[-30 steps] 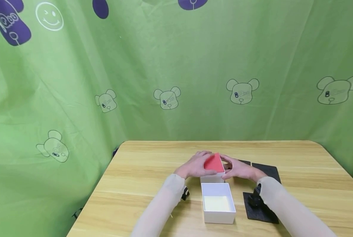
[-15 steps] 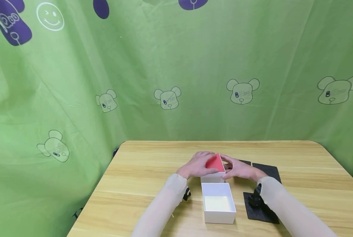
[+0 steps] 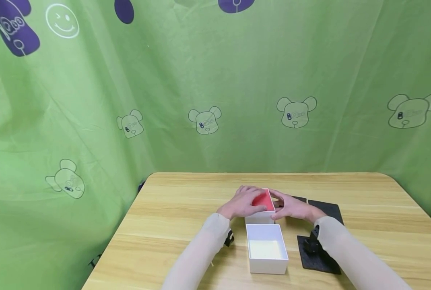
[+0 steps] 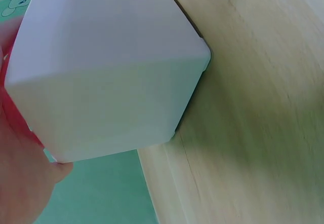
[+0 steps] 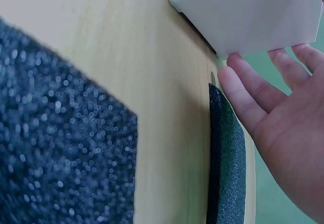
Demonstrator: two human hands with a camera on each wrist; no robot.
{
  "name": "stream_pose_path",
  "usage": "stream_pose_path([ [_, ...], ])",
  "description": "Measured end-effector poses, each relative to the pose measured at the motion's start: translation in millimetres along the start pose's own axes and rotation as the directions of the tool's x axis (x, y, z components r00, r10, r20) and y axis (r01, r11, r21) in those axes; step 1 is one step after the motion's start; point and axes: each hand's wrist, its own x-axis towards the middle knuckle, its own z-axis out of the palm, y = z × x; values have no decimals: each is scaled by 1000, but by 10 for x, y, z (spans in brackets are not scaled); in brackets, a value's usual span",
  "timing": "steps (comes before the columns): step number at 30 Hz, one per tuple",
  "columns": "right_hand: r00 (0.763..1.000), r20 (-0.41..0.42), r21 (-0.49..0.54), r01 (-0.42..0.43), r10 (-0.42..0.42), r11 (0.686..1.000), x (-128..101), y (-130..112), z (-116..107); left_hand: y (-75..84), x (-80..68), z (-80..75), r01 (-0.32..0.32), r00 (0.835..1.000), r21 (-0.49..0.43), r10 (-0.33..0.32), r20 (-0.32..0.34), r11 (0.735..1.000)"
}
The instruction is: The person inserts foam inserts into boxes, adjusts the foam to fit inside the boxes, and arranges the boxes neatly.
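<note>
A white box (image 3: 260,218) stands on the table with a flat red piece (image 3: 264,201) in its open top. The right part of the red piece lies below the rim; a red strip (image 4: 19,117) shows above the left rim in the left wrist view. My left hand (image 3: 241,203) curves over the box from the left and holds the red piece, its fingertips partly hidden. My right hand (image 3: 293,207) grips the box's right end, fingers on the far wall and thumb on the near wall. Right in front stands a second, open white box (image 3: 267,266) with a pale bottom.
Black flat pads lie to the right, one near pad (image 3: 318,257) under my right forearm and one farther pad (image 3: 325,207) behind my right wrist. The wooden table (image 3: 172,217) extends to both sides. A green curtain (image 3: 237,153) hangs behind it.
The red piece has sunk lower into the box, so more of the white rim shows. My left hand has shifted slightly right; my right hand has hardly moved.
</note>
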Motion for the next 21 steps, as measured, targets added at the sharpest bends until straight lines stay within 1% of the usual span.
stream_pose_path([
  [2, 1000, -2, 4, -1, 1, 1000, -2, 1, -3, -6, 2, 4, 4, 1000, -12, -4, 2, 1000],
  [4, 1000, -4, 0, -2, 2, 1000, -1, 3, -5, -19, -5, 2, 8, 1000, -48, -9, -6, 999],
  [9, 1000, -6, 3, -5, 5, 1000, 9, 8, -5, -87, -70, -48, 22, 999, -122, -25, -27, 992],
  [15, 1000, -2, 21, -4, 4, 1000, 16, 9, -9, -185, -149, -92, 50, 998, -136, -55, -33, 989],
  [21, 1000, -4, 1, -3, 3, 1000, 21, 20, -6, -212, -160, -79, 55, 998, -139, -59, -25, 989],
])
